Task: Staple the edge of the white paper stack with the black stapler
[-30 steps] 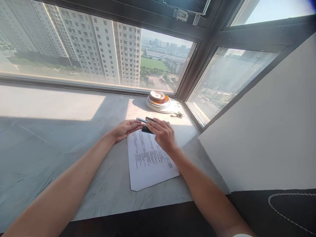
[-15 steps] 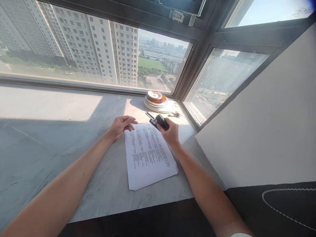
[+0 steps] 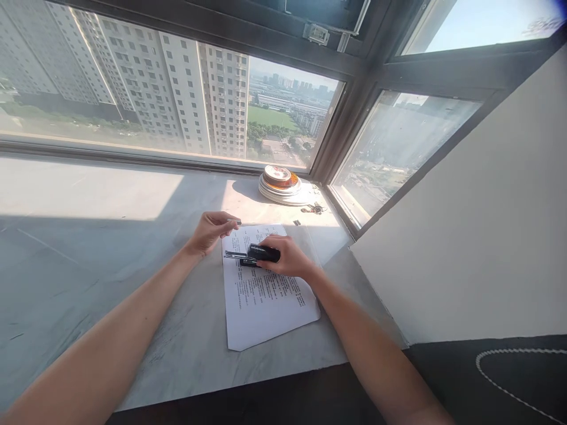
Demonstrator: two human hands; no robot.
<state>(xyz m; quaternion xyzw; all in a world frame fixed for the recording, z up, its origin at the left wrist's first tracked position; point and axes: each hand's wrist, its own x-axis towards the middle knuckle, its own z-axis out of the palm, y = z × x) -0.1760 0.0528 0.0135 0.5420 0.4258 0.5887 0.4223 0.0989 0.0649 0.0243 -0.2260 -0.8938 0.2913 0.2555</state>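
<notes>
My right hand (image 3: 286,257) is closed around a black stapler (image 3: 263,253), held over the printed sheets (image 3: 266,313). The stapler's narrow metal slide sticks out to the left, toward my left hand. My left hand (image 3: 215,230) pinches a small dark strip, likely a strip of staples (image 3: 238,222), between thumb and fingertips at the paper's far left corner. Two more short dark strips (image 3: 297,222) lie on the stone sill just past the paper's far edge. Printed lines cover much of the top sheet; the stapler and my right hand hide part of them.
A stack of plates (image 3: 280,188) with an amber dish in it stands in the window corner. Beside it lies a small dark tangled item (image 3: 314,209). The pale sill (image 3: 186,336) meets a white wall (image 3: 465,236) at right. Window frames border the back.
My right hand has brought the stapler left and nearer, turning its slide to point left. The two dark strips on the sill have come into view. My left hand's fingers have closed into a pinch.
</notes>
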